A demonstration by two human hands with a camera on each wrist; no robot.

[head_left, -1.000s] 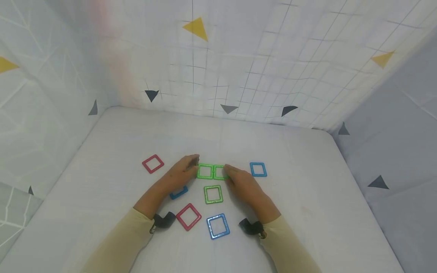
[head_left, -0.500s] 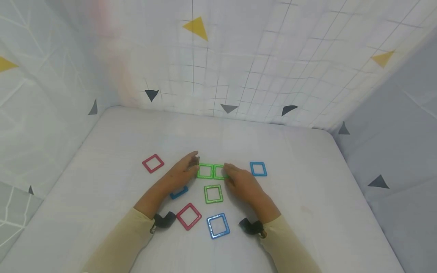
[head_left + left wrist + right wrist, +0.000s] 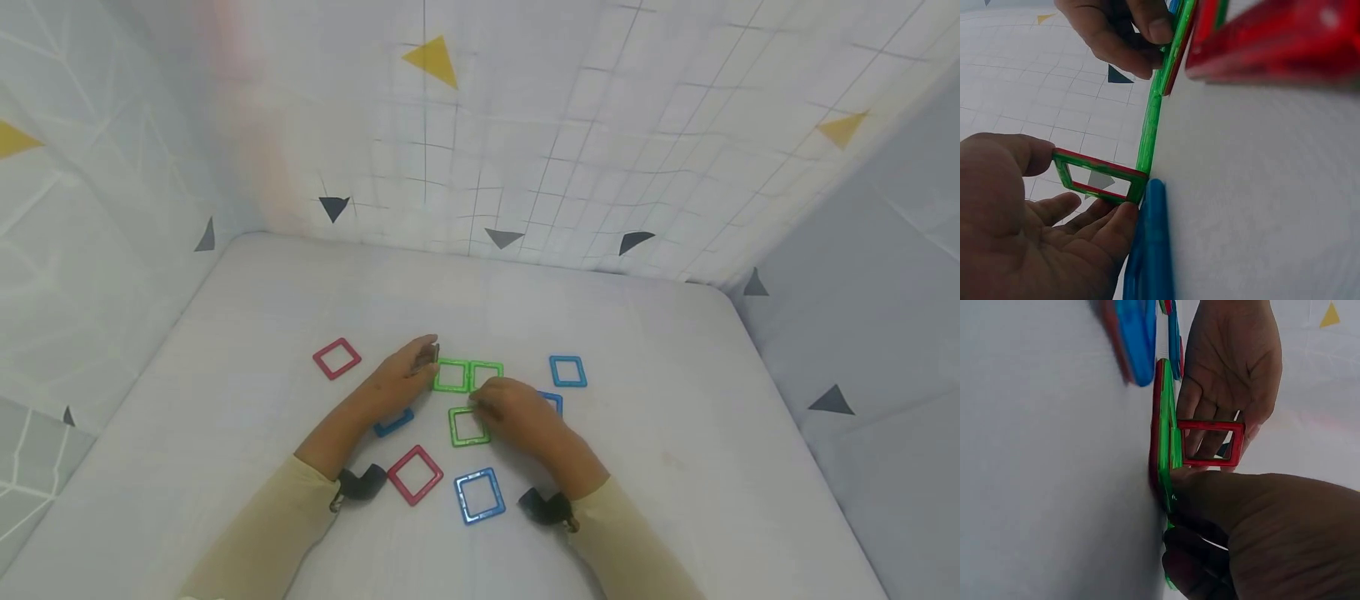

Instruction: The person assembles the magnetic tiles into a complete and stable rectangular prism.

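Two green square magnetic tiles lie flat, edge to edge: a left tile (image 3: 452, 389) and a right tile (image 3: 487, 364). My left hand (image 3: 390, 385) holds a third tile (image 3: 1100, 164) between thumb and fingers. That tile stands upright at the left tile's outer edge, red along its rim in the wrist views. Nearer to me lies another green tile (image 3: 471, 442). My right hand (image 3: 521, 417) has its thumb and curled fingers pinching this nearer tile at its far right corner, and covers that corner in the head view.
Blue tiles lie partly behind my left wrist (image 3: 393, 425), beside my right hand (image 3: 557, 402), at the right (image 3: 570, 384) and at the front (image 3: 474, 476). Red tiles lie at the front (image 3: 399, 490) and far left (image 3: 322, 369). Cloth walls (image 3: 555, 150) stand behind and beside the table.
My right hand has left the right flat green tile and come nearer to me, onto the nearer green tile. A blue tile beside it is uncovered. My left hand stays in place.
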